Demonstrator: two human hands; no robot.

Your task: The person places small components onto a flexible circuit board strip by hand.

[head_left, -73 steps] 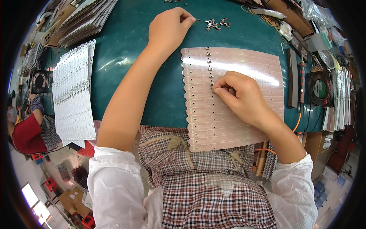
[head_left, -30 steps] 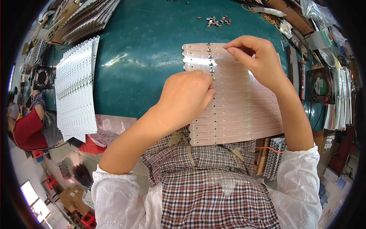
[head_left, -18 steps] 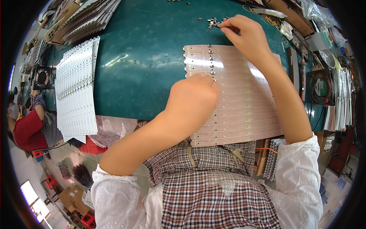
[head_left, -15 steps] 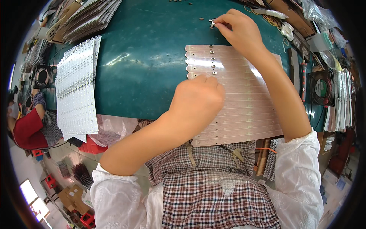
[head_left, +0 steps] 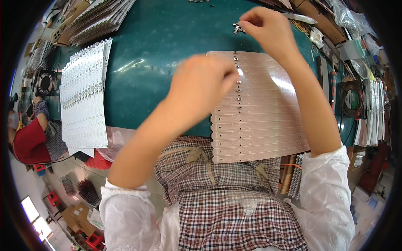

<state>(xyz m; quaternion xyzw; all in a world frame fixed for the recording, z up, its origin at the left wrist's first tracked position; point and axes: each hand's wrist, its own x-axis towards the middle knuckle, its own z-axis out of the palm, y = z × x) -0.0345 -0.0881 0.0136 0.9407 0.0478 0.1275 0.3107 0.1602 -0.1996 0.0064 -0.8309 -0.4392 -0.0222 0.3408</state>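
Green table carries pale strips running left-right; left hand, blurred, has lifted; right hand now pinches, seemingly, small metal parts.

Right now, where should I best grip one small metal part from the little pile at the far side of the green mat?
Probably pinch one small metal part at the pile's edge from above with fingertips: they lie loose and flat on the green mat, where the right hand already reaches.

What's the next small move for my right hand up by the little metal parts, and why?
Probably pinch one piece from the small metal parts and bring it back to the pink strip panel. The right hand has its fingers at that pile, and the column of fitted parts seems to stop partway down the panel, beside the left hand.
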